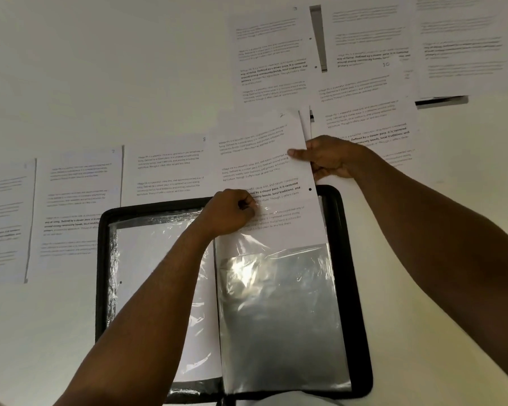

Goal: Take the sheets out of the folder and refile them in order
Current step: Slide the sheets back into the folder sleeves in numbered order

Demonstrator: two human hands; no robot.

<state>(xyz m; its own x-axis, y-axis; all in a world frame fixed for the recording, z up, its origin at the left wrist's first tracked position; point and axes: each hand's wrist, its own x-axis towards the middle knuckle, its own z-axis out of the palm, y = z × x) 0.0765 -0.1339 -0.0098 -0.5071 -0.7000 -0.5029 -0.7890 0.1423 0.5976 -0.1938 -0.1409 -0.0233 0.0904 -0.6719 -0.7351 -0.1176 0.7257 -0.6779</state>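
Two hands work over a black display folder [353, 288] lying open on the white counter [100, 68], its spine running from 12 to 6 o'clock. A printed sheet [261, 159] stands partly inside the clear sleeve [282, 312] on the folder's 3 o'clock page; its long axis runs 12 to 6, tilted a little toward 1 o'clock, and its upper half sticks out past the folder's 12 o'clock edge. The left hand [226, 213] has its fingers curled, pinching the sleeve's mouth over the sheet. The right hand [327, 158] grips the sheet's 3 o'clock edge, thumb on the printed face, fingers behind. Loose sheets lie in a row [79, 200] at 9 to 10 o'clock of the folder, touching or overlapping, and another group [364, 83] lies at 12 to 2 o'clock. Bare counter lies at 10 to 11 o'clock, at 3 o'clock beyond the folder's edge and at 7 to 8 o'clock.
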